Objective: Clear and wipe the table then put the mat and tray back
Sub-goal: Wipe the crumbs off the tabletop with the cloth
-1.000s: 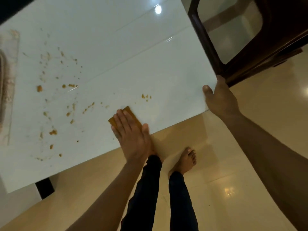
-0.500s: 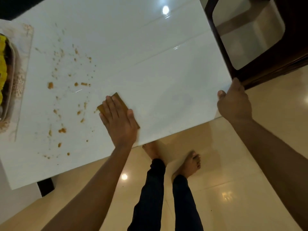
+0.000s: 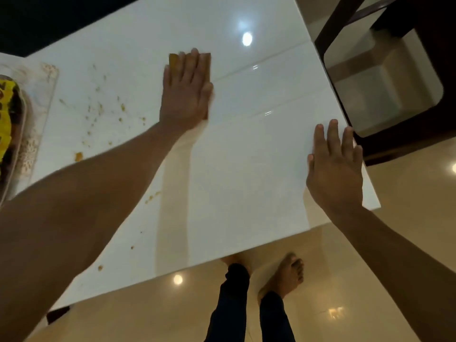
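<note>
1. the left hand lies flat on a brown cloth far out on the white table, fingers straight and pressed together, palm down.
2. only the cloth's far edge and corners show past the fingertips; the rest is under the hand.
3. the right hand rests flat on the table near its right edge, fingers straight and slightly spread, holding nothing.
4. brown crumbs are scattered on the table left of the left hand, with a larger bit just beside the forearm and a few more nearer the near edge.
5. the mat lies at the far left of the table, and the tray sits on it, holding something yellow, cut off by the frame.
6. a dark wooden chair stands just beside the table's right edge.
7. bare feet stand on the glossy floor below the near edge.
</note>
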